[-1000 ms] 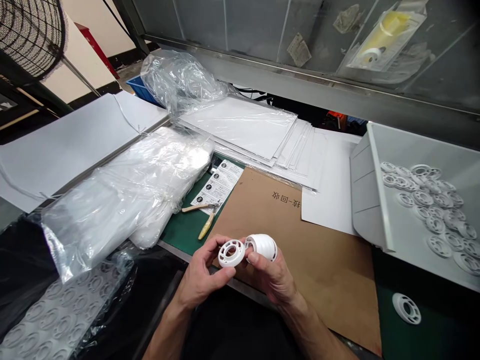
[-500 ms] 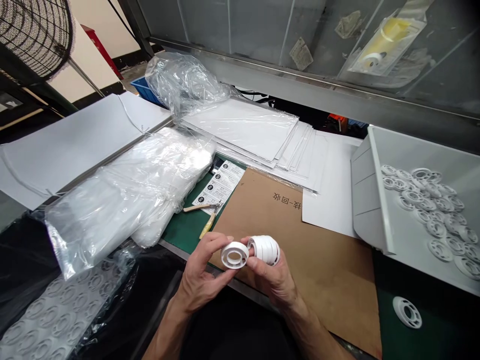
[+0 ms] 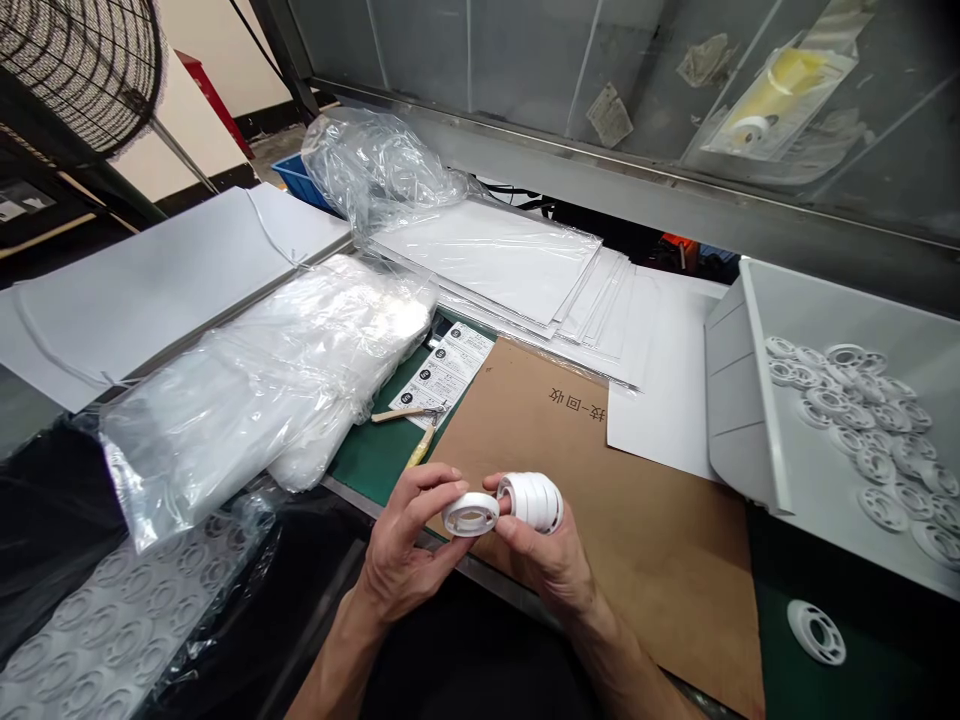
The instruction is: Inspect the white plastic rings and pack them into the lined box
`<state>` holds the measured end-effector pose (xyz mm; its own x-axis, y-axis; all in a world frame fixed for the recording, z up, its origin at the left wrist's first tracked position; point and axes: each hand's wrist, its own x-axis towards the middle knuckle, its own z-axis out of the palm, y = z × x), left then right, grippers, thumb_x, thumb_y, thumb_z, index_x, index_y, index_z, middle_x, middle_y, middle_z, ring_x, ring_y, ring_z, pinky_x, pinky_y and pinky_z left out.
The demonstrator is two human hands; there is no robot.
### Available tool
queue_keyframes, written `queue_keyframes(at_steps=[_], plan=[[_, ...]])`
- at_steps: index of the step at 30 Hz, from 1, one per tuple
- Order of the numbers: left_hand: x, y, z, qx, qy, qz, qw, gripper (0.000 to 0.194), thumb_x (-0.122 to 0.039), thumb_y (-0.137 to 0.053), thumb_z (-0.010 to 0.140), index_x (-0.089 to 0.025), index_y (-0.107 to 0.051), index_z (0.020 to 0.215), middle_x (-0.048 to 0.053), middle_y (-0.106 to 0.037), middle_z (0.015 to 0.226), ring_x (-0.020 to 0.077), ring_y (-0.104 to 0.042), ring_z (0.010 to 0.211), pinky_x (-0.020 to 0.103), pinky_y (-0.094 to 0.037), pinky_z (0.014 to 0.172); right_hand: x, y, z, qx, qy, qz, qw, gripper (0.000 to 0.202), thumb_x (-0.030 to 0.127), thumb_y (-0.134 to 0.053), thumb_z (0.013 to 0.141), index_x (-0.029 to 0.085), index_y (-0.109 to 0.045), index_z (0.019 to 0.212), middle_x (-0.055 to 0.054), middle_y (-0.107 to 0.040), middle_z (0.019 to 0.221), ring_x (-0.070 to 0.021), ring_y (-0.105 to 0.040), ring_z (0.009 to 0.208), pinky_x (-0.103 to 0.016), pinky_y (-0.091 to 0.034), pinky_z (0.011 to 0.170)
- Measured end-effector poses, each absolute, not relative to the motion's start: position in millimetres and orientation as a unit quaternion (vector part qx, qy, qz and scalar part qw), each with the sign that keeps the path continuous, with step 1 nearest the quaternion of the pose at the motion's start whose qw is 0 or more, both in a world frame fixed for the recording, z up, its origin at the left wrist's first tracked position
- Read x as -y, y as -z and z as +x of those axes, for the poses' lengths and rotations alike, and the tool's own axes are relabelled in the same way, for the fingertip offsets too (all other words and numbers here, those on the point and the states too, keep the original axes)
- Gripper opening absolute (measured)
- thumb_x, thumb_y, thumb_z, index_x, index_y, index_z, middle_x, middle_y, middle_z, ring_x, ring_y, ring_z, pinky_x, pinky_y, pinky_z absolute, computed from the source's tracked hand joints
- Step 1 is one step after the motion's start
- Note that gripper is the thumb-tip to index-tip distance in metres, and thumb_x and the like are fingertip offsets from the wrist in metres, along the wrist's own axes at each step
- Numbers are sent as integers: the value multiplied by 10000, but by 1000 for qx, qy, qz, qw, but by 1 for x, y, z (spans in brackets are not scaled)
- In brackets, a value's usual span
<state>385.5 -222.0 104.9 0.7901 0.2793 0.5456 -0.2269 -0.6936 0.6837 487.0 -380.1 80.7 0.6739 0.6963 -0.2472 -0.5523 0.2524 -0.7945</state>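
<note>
Between the thumb and fingers of my left hand (image 3: 409, 540) is one white plastic ring (image 3: 471, 514), tilted so its opening shows as a narrow oval. My right hand (image 3: 559, 555) is wrapped round a short stack of white plastic rings (image 3: 534, 502), lying on its side with a finger reaching into the near end. The single ring and the stack are close together, above the front edge of a brown cardboard sheet (image 3: 540, 440). Another white ring (image 3: 816, 632) lies alone on the green table top at the right.
A grey bin (image 3: 750, 400) with many white rings stands at right. Bagged white sheets (image 3: 487, 250) lie at the back. Plastic bags (image 3: 277, 360) cover the left side, near a label sheet (image 3: 457, 365) and yellow-handled nippers (image 3: 421, 443). Bagged rings (image 3: 127, 620) sit lower left.
The ring in my left hand has tipped, so its face shows less and its rim more. My right hand still holds the stack. The whole view has shifted slightly.
</note>
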Motion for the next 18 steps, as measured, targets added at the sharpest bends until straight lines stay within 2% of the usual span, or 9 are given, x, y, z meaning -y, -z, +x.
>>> queue_keyframes(at_steps=[6, 11, 16, 18], plan=[[222, -104, 383, -58, -285, 863, 414, 520, -251, -823, 838, -232, -573, 1294, 87, -630, 1194, 248, -631, 1121, 374, -563, 959, 380, -88, 487, 77, -401, -447, 795, 243, 325, -912, 768, 226, -787, 950, -35, -751, 845, -191, -664, 752, -307, -584, 734], [223, -99, 381, -75, -250, 849, 461, 503, -468, -802, 853, -249, -598, 1257, 73, -675, 1129, 252, -657, 1044, 377, -566, 915, 379, -91, 487, 95, -394, -438, 802, 232, 316, -920, 761, 225, -791, 931, -56, -776, 994, -208, -691, 854, -313, -579, 804], [225, -97, 381, -76, -221, 845, 480, 510, -431, -824, 835, -257, -598, 1258, 54, -685, 1132, 226, -662, 1035, 334, -552, 920, 381, -94, 488, 116, -399, -443, 794, 279, 346, -914, 767, 225, -790, 985, -49, -770, 925, -214, -681, 841, -324, -569, 816], [226, -98, 381, -78, -215, 843, 487, 508, -400, -832, 826, -262, -595, 1254, 46, -684, 1130, 221, -660, 1035, 328, -543, 925, 381, -96, 488, 122, -399, -444, 793, 252, 347, -906, 775, 226, -796, 966, -49, -764, 962, -206, -674, 848, -315, -564, 820]])
